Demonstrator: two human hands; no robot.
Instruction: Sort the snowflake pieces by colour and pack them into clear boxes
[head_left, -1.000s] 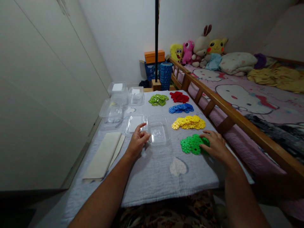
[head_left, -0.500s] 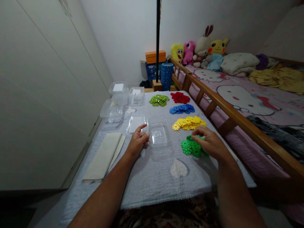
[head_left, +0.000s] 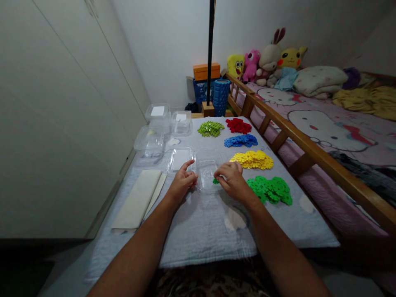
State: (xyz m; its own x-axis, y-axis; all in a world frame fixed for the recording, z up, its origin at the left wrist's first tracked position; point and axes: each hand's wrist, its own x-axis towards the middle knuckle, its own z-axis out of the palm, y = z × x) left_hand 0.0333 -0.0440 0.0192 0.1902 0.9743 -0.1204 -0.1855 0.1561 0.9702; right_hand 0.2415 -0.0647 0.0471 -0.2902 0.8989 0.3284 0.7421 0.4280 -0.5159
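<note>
My left hand (head_left: 183,182) rests against the left edge of a clear plastic container (head_left: 206,171), fingers curled on its rim and the index finger stretched forward. My right hand (head_left: 231,180) hovers at the container's right edge, fingers pinched on a dark green disc piece (head_left: 215,181). The dark green pile (head_left: 270,189) lies just right of that hand. Beyond it are a yellow pile (head_left: 253,159), a blue pile (head_left: 241,140), a red pile (head_left: 238,125) and a light green pile (head_left: 210,128).
The piles lie on a pale blue cloth (head_left: 201,222). A clear lid (head_left: 180,159) and several other clear containers (head_left: 150,140) stand at the left. A cream folded cloth (head_left: 137,200) lies front left. A wooden bed rail (head_left: 309,148) borders the right; a black pole (head_left: 210,49) rises behind.
My right hand has left the dark green pile and moved left to the clear container, carrying a green piece. My left hand has stayed at the container's edge. The camera view shifted slightly.
</note>
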